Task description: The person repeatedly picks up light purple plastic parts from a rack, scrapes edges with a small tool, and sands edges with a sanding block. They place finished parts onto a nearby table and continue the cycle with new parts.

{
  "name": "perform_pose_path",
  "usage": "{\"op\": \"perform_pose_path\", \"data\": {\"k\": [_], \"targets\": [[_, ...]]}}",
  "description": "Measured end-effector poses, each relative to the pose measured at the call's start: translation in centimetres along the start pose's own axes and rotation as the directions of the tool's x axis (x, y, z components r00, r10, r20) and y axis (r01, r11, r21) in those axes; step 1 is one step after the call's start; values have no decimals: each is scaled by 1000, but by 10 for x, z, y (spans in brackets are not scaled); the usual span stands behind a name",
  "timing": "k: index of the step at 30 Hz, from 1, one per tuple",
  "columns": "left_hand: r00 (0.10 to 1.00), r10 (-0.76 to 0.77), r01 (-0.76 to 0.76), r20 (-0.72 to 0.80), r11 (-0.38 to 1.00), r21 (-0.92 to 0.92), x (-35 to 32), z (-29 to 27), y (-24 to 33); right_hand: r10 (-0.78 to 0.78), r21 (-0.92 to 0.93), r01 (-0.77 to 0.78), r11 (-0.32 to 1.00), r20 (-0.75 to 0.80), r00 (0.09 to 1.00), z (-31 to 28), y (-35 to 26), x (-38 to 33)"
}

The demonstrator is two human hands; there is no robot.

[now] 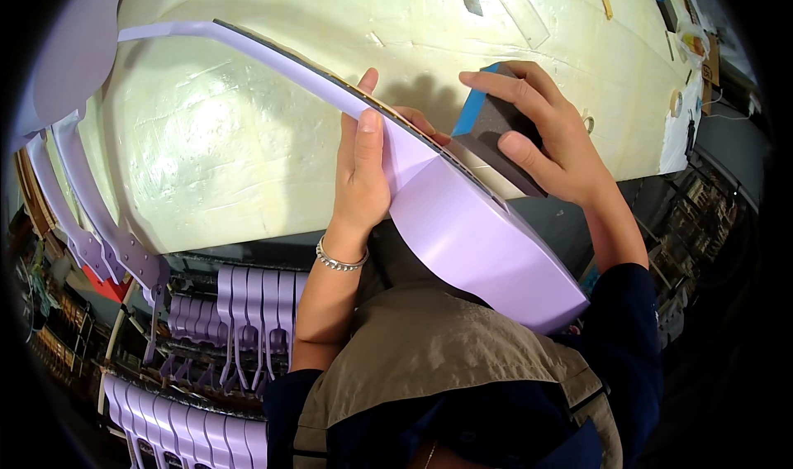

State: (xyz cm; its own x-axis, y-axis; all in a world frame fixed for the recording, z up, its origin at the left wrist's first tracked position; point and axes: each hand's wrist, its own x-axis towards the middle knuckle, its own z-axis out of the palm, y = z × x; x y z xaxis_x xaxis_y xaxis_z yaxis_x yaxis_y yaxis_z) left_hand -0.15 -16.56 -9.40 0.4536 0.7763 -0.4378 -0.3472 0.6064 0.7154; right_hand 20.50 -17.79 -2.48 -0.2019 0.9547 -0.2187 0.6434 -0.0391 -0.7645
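A wide, pale cream worktable (248,138) with a scuffed, glossy top fills the far half of the view. Across it, from far left to near right, runs a long lilac-painted guitar-shaped instrument body with its neck (462,229); the broad rounded body rests near the person's chest at the near right, tilted on its side, and the slim neck reaches away to the far left above the table. At the near left, below the table's edge, racks of matching lilac necks (248,304) hang in rows (more of them curve up the left rim).

The left hand (362,167) grips the instrument where neck meets body, palm against the lilac side, fingers curled over the upper edge and thumb lying flat along the face. A beaded silver bracelet (340,261) circles that wrist. The right hand (541,134) is clenched around a dark grey sanding block with a blue edge (487,134), pressed against the instrument's dark top edge, just right of the left hand.
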Motion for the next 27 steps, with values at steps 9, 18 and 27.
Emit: {"op": "perform_pose_path", "data": {"k": [9, 18, 27], "targets": [[999, -10, 12, -52, 999, 35, -1, 4, 3, 23, -119, -17, 993, 49, 999, 2, -18, 2], [998, -4, 9, -61, 995, 96, 0, 1, 3, 32, -225, -30, 974, 5, 999, 6, -29, 9], [998, 6, 1, -69, 995, 95, 1, 1, 0, 33, -295, -25, 955, 20, 999, 5, -35, 16]]}}
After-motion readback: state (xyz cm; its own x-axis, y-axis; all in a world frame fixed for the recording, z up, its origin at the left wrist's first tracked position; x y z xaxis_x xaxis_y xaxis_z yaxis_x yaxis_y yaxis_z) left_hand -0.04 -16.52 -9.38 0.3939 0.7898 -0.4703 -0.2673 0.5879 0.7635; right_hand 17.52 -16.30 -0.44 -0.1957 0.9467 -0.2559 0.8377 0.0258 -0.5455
